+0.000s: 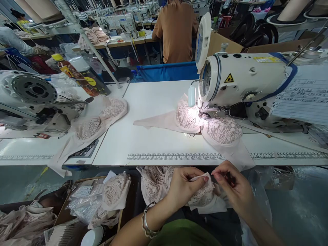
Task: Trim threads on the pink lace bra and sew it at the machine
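**Bench entry: lace piece pinched at the table edge**

Largest first: the white table (pixel 159 102), flat and smooth, with a printed ruler strip along its near edge. At 2 o'clock on it, the white sewing machine (pixel 246 78), glossy casing, yellow warning sticker, lamp lit over the needle. Under that lamp a pale pink lace bra (pixel 205 124), two domed cups with plain fabric wings spread flat. At 9 o'clock a second machine (pixel 33 99), tipped back, with another lace bra (pixel 99 119) draped beside it. At 12 o'clock a person in an orange shirt (pixel 176 29), seen from behind.

At 6 o'clock, below the table edge in my lap, the lace piece (pixel 202 194), openwork and soft. My left hand (pixel 183 186), bracelet at the wrist, pinches its white edge between thumb and fingers. My right hand (pixel 234 186) pinches the same edge from the other side, fingertips nearly touching the left. At 7 o'clock, a cardboard box (pixel 77 205) of bagged lace cups.
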Tool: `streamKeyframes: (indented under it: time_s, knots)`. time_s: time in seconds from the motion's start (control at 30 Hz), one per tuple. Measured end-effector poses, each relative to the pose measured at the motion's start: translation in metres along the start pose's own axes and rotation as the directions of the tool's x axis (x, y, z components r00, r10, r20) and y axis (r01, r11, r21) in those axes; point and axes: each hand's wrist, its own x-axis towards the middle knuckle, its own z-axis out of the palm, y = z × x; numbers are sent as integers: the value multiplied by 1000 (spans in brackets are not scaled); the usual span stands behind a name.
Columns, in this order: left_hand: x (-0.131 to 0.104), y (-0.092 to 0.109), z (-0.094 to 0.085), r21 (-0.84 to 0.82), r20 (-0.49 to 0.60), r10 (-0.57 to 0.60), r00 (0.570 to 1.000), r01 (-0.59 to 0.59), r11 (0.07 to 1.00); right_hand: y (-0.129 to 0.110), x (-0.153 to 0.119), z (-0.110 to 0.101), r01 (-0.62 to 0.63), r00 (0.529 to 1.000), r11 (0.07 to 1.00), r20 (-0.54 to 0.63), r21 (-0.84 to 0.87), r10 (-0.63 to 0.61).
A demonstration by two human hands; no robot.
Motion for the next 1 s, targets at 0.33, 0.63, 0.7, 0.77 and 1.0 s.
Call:
streamKeyframes:
  time_s: [0.33,0.63,0.7,0.77,1.0]
  knots:
    - [4,10,1,-84,43,-94,995,98,992,2,7,-11,-125,972,989,192,-78,138]
    - [2,9,-1,-49,21,-55,998,56,997,-1,8,-14,-74,970,997,229,-38,81]
    - [2,10,-1,-52,32,-45,998,46,998,-3,11,-18,-70,951,997,299,-30,76]
    - [2,10,-1,-50,49,-45,998,47,998,-4,14,-21,-116,920,993,374,-30,119]
    - [3,2,-3,27,61,-33,998,31,999,-3,14,-16,-284,854,957,468,49,229]
